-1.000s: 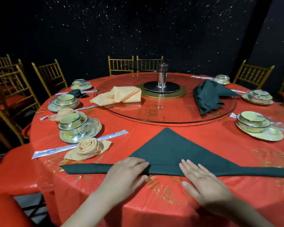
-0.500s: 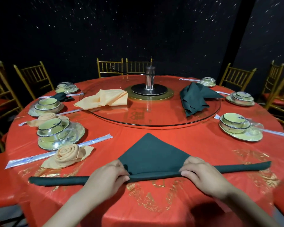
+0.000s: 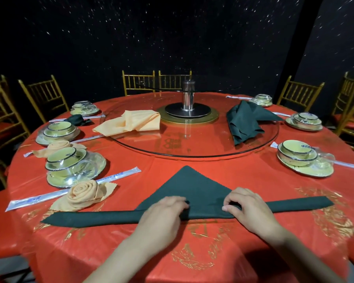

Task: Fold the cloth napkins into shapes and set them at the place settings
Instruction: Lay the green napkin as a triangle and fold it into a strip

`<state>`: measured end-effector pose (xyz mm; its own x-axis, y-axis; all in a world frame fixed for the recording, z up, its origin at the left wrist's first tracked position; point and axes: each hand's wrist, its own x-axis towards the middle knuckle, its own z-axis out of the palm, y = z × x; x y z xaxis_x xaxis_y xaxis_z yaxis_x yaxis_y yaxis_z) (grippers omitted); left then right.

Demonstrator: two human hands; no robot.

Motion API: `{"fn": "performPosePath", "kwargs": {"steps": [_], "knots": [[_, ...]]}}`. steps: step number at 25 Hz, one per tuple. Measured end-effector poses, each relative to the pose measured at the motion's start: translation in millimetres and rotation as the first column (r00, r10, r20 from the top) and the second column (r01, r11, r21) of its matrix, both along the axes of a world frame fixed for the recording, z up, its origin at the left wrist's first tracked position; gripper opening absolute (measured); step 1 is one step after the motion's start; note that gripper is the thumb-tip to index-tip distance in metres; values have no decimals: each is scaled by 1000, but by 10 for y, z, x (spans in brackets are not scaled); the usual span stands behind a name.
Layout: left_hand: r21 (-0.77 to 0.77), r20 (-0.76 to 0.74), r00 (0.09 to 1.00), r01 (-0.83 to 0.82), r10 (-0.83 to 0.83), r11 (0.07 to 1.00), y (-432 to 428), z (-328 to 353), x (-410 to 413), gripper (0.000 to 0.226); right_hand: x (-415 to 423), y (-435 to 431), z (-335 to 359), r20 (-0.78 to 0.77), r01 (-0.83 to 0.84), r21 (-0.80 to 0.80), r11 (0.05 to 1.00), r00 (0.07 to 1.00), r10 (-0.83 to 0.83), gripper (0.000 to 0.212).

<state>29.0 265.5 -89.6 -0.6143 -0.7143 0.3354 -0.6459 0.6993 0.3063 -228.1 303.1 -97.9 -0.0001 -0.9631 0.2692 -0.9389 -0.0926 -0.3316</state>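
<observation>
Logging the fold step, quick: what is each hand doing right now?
Left hand: curled round the rolled edge of the dark green napkin.
Right hand: pinching the same rolled edge.

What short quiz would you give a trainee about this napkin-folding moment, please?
1. True or false: the left hand and right hand both hold the green napkin by its rolled edge.
2. The rose napkin lies: A) in a bowl; B) beside the chopsticks, left of the green napkin; C) on a chair.
3. How many loose napkins lie on the glass turntable?
Key: 1 true; 2 B; 3 two, a peach napkin and a dark napkin.
</observation>
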Motion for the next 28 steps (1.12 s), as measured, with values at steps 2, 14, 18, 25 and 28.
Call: {"fn": "performPosePath", "kwargs": {"steps": [2,14,18,25,28], "knots": [[-22,80,994,73,-71,997,134,-39,-255,59,3,-7,3,-13,-1,-16,1000,1000,1,9],[12,260,960,106,-106,994,179,-206,-322,101,61,189,-123,-125,-185,205,961,969,214,110],[-8,219,969,116,-112,993,180,-221,-323,103,-56,257,-56,-206,-96,257,962,967,152,107],[38,228,971,57,-64,998,166,-257,-313,74,-204,373,-11,-188,-39,285,958,978,96,95],[47,253,964,67,-77,997,153,-314,-302,69,-285,423,10,-187,-11,291,957,980,68,89]]}}
